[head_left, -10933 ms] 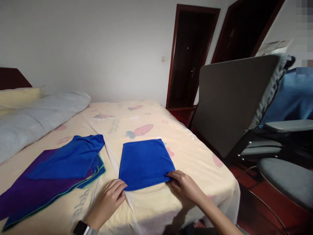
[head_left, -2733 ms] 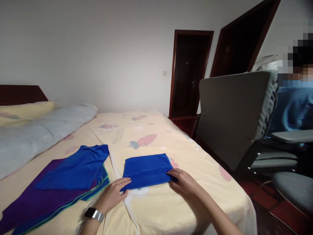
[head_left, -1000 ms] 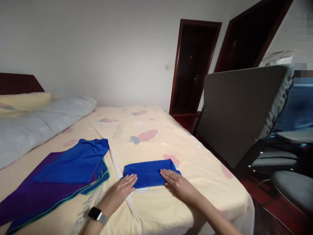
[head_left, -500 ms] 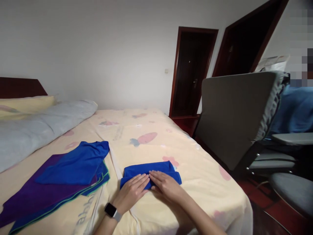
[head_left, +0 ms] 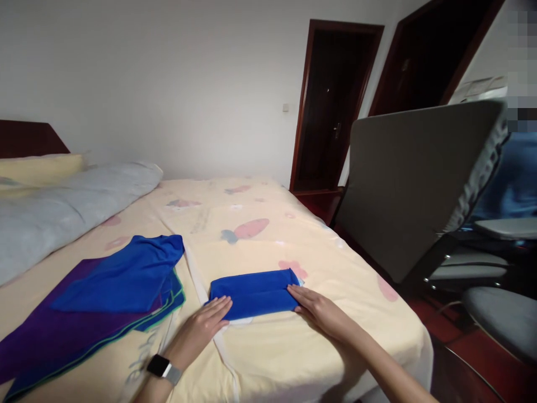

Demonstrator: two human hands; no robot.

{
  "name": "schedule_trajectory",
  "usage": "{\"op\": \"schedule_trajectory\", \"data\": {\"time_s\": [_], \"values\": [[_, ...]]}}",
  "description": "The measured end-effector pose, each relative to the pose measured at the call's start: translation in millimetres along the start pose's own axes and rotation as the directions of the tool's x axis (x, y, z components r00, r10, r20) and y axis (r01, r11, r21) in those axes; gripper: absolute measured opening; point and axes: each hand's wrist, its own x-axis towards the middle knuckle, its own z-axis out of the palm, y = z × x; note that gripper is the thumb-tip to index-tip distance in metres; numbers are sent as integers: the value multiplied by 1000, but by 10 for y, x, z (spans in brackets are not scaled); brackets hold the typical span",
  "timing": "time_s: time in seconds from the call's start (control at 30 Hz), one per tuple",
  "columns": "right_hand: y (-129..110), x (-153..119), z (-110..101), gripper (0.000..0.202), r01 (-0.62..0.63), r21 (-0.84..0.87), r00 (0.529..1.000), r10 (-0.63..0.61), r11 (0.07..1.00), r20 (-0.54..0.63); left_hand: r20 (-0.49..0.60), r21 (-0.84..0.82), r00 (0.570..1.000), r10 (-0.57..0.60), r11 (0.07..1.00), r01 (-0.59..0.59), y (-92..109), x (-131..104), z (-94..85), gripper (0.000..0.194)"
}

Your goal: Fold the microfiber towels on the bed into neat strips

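Both hands have moved since the preceding frame: I had them meeting at the middle of the folded cloth (head_left: 255, 294), and I now find the left hand (head_left: 207, 322) at its left end and the right hand (head_left: 319, 310) at its right end. Against the earliest frame, the cloth is reduced from a near square to a narrow strip, a crease running along its length.

Location: the strip lies on the bed (head_left: 272, 355), just to the right of the pile of cloths (head_left: 111, 291) and apart from it. That pile, blue over purple, shows no change that I can make out.

Condition of hands: apart. The left rests with fingers extended flat on the cloth. The right touches with fingertips and thumb; whether it pinches the fabric, I cannot tell from my remote feed.

Assessment: I judge the latest fold to be laid down and pressed, with the hands now squaring the ends. The far right corner sticks up slightly.
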Motion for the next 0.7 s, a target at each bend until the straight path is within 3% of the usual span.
{"op": "schedule_trajectory", "data": {"time_s": [0.13, 0.27, 0.37, 0.57, 0.7], "values": [[-48, 22, -86, 50, -7, -19, 999, 8, 1000, 32, 2, -26, 999, -34, 999, 34, 32, 7, -96, 49], [-188, 88, -199, 65, 38, -77, 999, -39, 996, -18, -77, 6, 996, -37, 999, 38, 54, -21, -292, 52], [-318, 139, -184, 62, 86, -92, 995, -90, 992, -41, -119, 72, 993, 14, 997, -5, 129, 33, -350, 49], [-550, 429, 274, 50, 256, -102, 966, -257, 961, 10, -11, 160, 977, 214, 965, -209, 338, 365, -79, 48], [-500, 548, 465, 50, 272, -120, 960, -278, 955, -38, -41, 136, 979, 201, 971, -194, 286, 427, 50, 43]]}}
